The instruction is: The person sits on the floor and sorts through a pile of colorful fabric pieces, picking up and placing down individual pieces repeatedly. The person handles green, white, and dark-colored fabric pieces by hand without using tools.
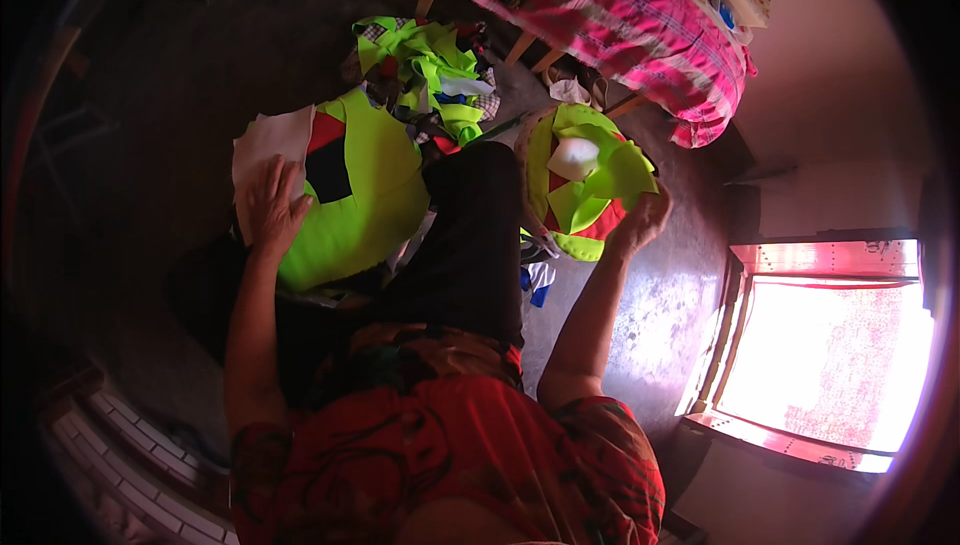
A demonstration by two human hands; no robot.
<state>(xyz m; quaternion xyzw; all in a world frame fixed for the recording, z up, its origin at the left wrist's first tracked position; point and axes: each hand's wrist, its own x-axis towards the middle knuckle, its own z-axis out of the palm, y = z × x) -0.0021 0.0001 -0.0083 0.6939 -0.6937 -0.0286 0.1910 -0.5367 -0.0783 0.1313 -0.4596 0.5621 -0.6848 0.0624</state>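
My left hand lies flat with fingers spread on a white cloth piece, at the left edge of a large lime-green fabric by my knee. A red patch and a black patch show beside the white piece. On the right, my right hand pinches a lime-green cloth scrap above a round basket. Inside the basket are more lime scraps, red cloth and a white piece.
A heap of lime, checked and red scraps lies on the floor ahead. Beyond it stands a piece of furniture draped in pink checked cloth. Blue and white scraps lie near the basket. A bright window is at the right.
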